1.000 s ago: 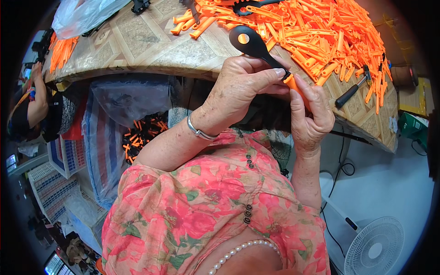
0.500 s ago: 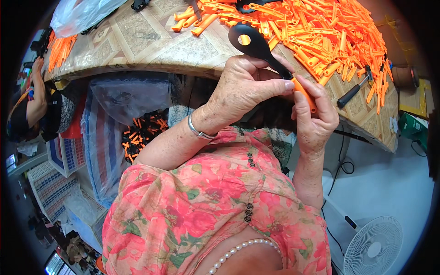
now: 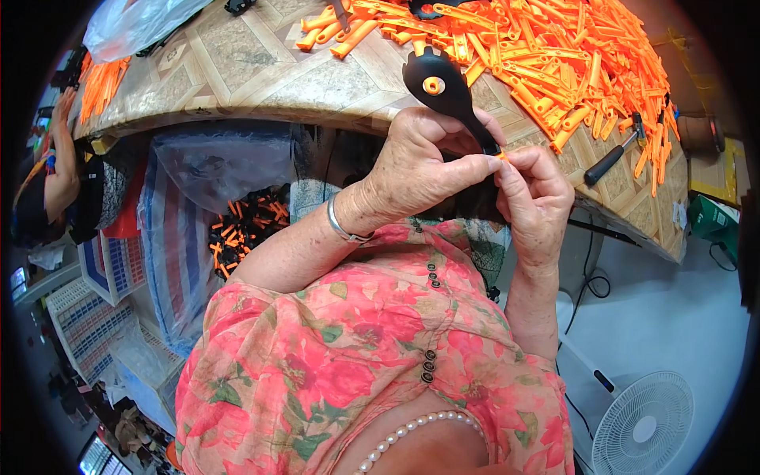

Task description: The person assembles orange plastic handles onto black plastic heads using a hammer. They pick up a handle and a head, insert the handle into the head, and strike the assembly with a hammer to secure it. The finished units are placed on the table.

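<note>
Holding black spoon (image 3: 453,101) in L hand (image 3: 419,162), pinching neck low down btwn thumb (near side) & fingers tucked mostly behind. Runs on a slant: toothed head up-L & away from body, neck down-R to the fingertips. Shows bit of orange thru round hole in head.

Pinching orange handle (image 3: 503,156) at neck's lower end w/ R hand (image 3: 542,190), pressing thumb & index close tog.; can't tell exactly what other R fingers do, mostly hidden. Shows only as a sliver btwn both sets of tips, so can't read handle's long axis. Sits just R of L thumb tip, touching or nearly touching neck end; can't tell if seated. Makes R hand nearer one to handle's far side, L nearer to spoon's head.

Seen over near edge of table (image 3: 317,83), short of pile of orange handles (image 3: 558,71) beyond & to R. Note also black-gripped tool (image 3: 604,165) on table, R of R hand, apart from it.
</note>
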The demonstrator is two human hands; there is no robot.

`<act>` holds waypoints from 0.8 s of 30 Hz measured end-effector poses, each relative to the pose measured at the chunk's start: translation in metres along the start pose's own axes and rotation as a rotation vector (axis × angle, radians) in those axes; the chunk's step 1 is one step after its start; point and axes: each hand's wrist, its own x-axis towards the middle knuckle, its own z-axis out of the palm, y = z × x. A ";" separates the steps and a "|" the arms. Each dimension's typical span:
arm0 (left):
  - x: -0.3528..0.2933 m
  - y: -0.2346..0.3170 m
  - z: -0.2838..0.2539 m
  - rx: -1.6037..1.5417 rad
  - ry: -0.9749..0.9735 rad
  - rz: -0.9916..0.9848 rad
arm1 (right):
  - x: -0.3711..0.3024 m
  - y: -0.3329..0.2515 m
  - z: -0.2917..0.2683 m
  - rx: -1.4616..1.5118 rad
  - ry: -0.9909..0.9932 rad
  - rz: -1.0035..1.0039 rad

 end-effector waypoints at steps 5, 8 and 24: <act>-0.003 -0.001 -0.005 -0.197 -0.094 -0.006 | -0.003 -0.011 0.003 -0.136 -0.018 -0.092; -0.002 0.007 -0.024 -0.181 -0.223 0.032 | -0.005 -0.020 -0.003 -0.254 -0.057 -0.191; -0.008 0.009 -0.047 -0.672 -0.727 -0.726 | 0.004 -0.014 -0.008 -0.777 -0.256 -0.987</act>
